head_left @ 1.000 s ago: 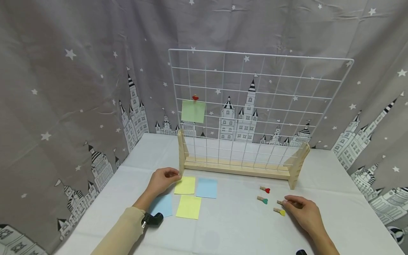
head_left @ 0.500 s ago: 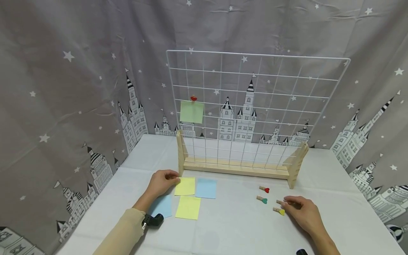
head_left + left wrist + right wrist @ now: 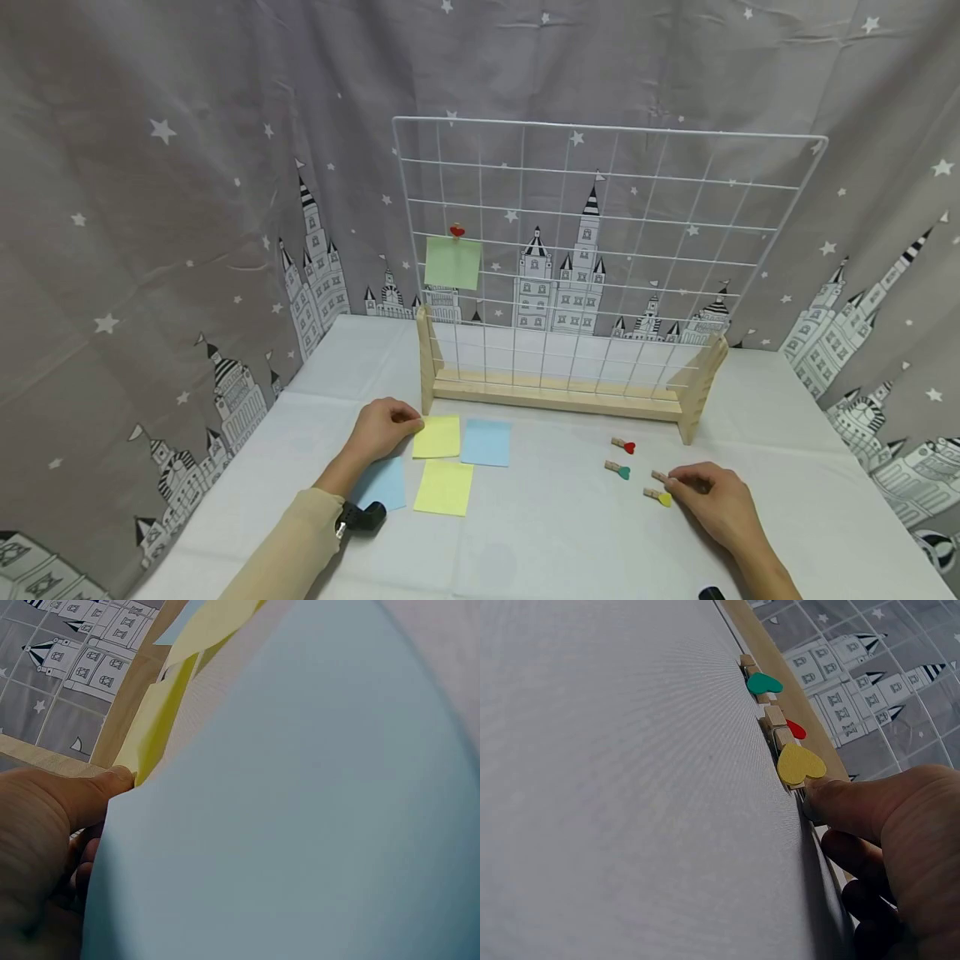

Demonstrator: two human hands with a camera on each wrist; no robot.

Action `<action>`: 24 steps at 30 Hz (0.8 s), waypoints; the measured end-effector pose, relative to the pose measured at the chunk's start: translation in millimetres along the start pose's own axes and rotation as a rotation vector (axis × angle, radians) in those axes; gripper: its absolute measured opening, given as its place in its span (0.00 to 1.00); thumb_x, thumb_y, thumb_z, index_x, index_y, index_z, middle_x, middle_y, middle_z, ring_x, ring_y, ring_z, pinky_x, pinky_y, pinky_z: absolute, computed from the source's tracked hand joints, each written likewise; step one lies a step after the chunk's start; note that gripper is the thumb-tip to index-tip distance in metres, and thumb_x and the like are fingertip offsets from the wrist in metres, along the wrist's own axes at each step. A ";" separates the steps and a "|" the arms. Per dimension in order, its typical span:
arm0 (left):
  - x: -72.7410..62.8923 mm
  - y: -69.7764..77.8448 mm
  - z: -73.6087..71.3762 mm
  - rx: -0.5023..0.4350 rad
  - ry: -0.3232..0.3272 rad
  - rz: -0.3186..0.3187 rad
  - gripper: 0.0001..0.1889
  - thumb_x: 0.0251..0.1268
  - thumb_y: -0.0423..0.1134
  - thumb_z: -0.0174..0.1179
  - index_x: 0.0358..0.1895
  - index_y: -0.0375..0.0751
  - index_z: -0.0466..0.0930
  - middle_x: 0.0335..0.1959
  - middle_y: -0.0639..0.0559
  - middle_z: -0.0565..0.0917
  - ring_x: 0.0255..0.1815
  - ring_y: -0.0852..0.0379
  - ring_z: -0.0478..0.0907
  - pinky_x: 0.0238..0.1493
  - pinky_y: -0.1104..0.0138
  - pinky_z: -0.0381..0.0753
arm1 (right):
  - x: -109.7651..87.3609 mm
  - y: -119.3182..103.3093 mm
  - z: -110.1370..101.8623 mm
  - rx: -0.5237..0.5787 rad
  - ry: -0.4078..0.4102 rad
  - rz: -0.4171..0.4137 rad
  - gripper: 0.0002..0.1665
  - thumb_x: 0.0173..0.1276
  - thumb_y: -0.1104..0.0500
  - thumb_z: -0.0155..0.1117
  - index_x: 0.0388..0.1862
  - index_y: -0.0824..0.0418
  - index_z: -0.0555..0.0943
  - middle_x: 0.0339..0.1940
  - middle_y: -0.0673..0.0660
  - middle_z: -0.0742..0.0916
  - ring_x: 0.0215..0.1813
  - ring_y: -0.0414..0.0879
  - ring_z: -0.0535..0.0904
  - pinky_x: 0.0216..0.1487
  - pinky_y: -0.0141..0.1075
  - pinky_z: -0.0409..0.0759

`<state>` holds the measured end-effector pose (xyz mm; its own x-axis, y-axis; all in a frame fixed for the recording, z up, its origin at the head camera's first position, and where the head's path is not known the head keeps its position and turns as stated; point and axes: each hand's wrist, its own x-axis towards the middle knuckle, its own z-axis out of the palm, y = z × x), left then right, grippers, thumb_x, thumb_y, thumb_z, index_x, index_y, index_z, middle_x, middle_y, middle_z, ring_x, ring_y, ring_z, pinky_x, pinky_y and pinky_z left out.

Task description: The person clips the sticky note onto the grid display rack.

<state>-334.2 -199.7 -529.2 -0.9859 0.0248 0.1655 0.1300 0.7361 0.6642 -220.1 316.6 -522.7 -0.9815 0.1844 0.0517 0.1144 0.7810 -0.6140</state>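
Head view: left hand [image 3: 381,427] pinches the yellow note [image 3: 437,436] beside it on the counter [image 3: 555,533]; right hand [image 3: 708,498] touches the yellow-heart clip [image 3: 657,497], apparently picking up. Lifting both seems next.

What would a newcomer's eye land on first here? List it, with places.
The white wire grid standing in its wooden base at the table's back, with one green note clipped at its left. In front, the left hand touches a yellow note; the right hand touches a yellow-heart peg.
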 end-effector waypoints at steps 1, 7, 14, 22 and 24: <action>0.0 -0.1 0.0 -0.005 0.000 0.002 0.04 0.63 0.39 0.73 0.36 0.43 0.91 0.36 0.50 0.87 0.36 0.57 0.79 0.40 0.62 0.78 | -0.3 0.1 -0.2 0.003 0.000 0.001 0.14 0.65 0.53 0.74 0.45 0.59 0.89 0.48 0.62 0.90 0.56 0.62 0.82 0.59 0.59 0.77; -0.1 0.8 0.4 -0.044 -0.018 0.015 0.04 0.63 0.40 0.73 0.37 0.44 0.91 0.33 0.52 0.88 0.32 0.58 0.78 0.37 0.64 0.77 | -2.5 1.1 -1.1 0.033 -0.005 0.016 0.16 0.68 0.48 0.72 0.45 0.59 0.89 0.48 0.60 0.91 0.57 0.62 0.82 0.60 0.59 0.77; 0.4 2.0 1.3 -0.069 -0.033 -0.002 0.03 0.65 0.40 0.71 0.38 0.47 0.90 0.32 0.55 0.88 0.32 0.59 0.77 0.37 0.65 0.75 | -3.0 -0.1 -0.4 0.067 0.019 0.052 0.16 0.69 0.47 0.72 0.45 0.58 0.89 0.45 0.56 0.91 0.50 0.53 0.83 0.52 0.47 0.80; -0.7 1.5 0.2 -0.095 -0.025 0.003 0.03 0.65 0.40 0.71 0.38 0.47 0.90 0.33 0.54 0.88 0.32 0.59 0.79 0.37 0.65 0.76 | -0.6 -2.1 -1.2 0.112 0.032 0.077 0.15 0.71 0.50 0.70 0.47 0.60 0.87 0.44 0.56 0.90 0.45 0.45 0.81 0.44 0.35 0.77; 0.2 0.8 0.1 -0.097 -0.023 0.012 0.03 0.66 0.40 0.71 0.38 0.47 0.90 0.34 0.54 0.89 0.33 0.59 0.79 0.37 0.65 0.77 | -0.5 -1.9 -1.6 0.114 0.047 0.066 0.15 0.72 0.51 0.70 0.47 0.60 0.87 0.45 0.57 0.91 0.45 0.44 0.82 0.44 0.34 0.77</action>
<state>-334.3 -198.9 -528.7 -0.9863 0.0497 0.1575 0.1501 0.6671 0.7297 -219.6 316.0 -520.3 -0.9639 0.2627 0.0435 0.1575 0.6941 -0.7024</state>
